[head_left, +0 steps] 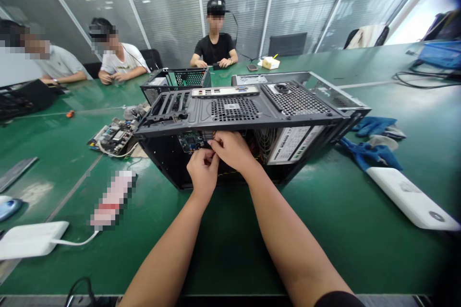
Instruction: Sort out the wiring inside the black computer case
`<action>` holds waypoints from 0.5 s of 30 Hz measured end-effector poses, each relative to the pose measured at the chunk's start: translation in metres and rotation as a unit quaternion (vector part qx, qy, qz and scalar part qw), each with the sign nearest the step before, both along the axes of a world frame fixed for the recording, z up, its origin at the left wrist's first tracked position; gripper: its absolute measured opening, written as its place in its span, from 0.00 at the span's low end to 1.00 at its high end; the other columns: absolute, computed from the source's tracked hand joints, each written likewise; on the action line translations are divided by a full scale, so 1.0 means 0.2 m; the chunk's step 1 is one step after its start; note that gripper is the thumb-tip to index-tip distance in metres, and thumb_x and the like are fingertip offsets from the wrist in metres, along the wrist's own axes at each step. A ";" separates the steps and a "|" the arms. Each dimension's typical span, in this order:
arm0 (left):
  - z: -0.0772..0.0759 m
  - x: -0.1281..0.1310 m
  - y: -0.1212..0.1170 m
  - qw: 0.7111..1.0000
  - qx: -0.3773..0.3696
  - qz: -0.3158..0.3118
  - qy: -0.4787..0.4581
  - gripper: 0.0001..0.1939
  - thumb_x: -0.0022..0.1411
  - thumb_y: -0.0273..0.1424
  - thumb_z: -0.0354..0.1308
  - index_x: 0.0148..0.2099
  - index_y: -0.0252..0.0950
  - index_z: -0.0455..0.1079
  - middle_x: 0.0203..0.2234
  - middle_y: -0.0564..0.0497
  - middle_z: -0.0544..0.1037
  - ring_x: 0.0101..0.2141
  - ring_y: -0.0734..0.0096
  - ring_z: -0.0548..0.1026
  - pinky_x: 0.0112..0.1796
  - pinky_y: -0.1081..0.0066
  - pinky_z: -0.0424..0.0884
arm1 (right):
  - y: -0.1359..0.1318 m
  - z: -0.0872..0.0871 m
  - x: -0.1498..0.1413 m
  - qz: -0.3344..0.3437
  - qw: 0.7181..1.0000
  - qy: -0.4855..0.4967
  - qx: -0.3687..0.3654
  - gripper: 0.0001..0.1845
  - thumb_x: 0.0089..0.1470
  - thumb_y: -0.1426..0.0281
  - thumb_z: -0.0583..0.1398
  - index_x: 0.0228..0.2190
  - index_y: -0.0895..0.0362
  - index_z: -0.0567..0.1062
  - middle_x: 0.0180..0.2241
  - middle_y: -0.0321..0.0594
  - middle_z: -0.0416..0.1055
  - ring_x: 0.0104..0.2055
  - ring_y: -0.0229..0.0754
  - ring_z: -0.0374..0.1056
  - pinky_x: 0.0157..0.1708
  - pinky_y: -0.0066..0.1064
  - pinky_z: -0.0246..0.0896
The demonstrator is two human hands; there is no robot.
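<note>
A black computer case (pixel 268 110) lies on the green table with its rear panel up and its open side facing me. Both my hands reach into that open side. My left hand (pixel 202 169) is closed in a pinch beside a motherboard (pixel 189 142). My right hand (pixel 232 149) is pinched too, its fingertips meeting the left ones. Whatever sits between the fingers is too small and hidden to name. To the right of my hands, a power supply (pixel 296 146) with a white label and a fan grille is mounted in the case. Some thin wires show behind my right hand.
A loose circuit board (pixel 114 135) lies left of the case. Nearer are a blurred-out phone (pixel 113 199) and a white power bank (pixel 32 240) joined by a cable. Blue gloves (pixel 376 151) and another white power bank (pixel 410 196) lie right. Several people sit across the table (pixel 230 259).
</note>
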State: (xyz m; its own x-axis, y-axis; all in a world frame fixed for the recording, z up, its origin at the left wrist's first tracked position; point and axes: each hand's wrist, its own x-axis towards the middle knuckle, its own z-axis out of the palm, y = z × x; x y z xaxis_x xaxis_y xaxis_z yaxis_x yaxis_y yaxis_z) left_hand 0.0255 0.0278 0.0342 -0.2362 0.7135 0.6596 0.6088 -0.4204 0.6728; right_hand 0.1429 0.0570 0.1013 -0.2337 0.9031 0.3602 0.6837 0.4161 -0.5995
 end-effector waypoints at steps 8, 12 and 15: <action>-0.04 -0.02 0.01 0.996 -0.008 -0.050 -0.076 0.07 0.60 0.32 0.61 0.30 0.36 0.73 0.24 0.54 0.74 0.24 0.75 0.70 0.28 0.74 0.67 | 0.00 0.00 0.01 0.033 0.999 0.029 0.009 0.16 0.57 0.69 0.58 0.19 0.55 0.63 0.19 0.33 0.62 0.23 0.36 0.55 0.27 0.31 0.43; -0.04 -0.01 0.02 0.996 0.003 -0.053 -0.069 0.07 0.60 0.32 0.60 0.31 0.36 0.73 0.23 0.53 0.74 0.24 0.74 0.70 0.29 0.74 0.67 | 0.00 0.01 0.01 0.042 0.999 0.031 0.008 0.16 0.58 0.69 0.58 0.19 0.55 0.63 0.20 0.33 0.63 0.23 0.36 0.55 0.27 0.31 0.44; -0.05 -0.01 0.02 0.997 0.013 -0.058 -0.054 0.07 0.61 0.31 0.58 0.31 0.36 0.74 0.23 0.53 0.74 0.25 0.74 0.69 0.29 0.74 0.67 | 0.00 0.00 0.01 0.046 0.998 0.038 0.010 0.17 0.58 0.69 0.57 0.19 0.55 0.63 0.20 0.33 0.63 0.24 0.36 0.56 0.28 0.30 0.44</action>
State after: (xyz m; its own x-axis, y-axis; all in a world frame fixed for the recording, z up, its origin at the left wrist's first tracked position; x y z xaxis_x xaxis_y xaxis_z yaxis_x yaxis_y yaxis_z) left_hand 0.0227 0.0319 0.0248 -0.2243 0.7230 0.6535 0.4798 -0.5017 0.7198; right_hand 0.1453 0.0568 0.1023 -0.2859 0.8721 0.3971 0.5955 0.4864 -0.6394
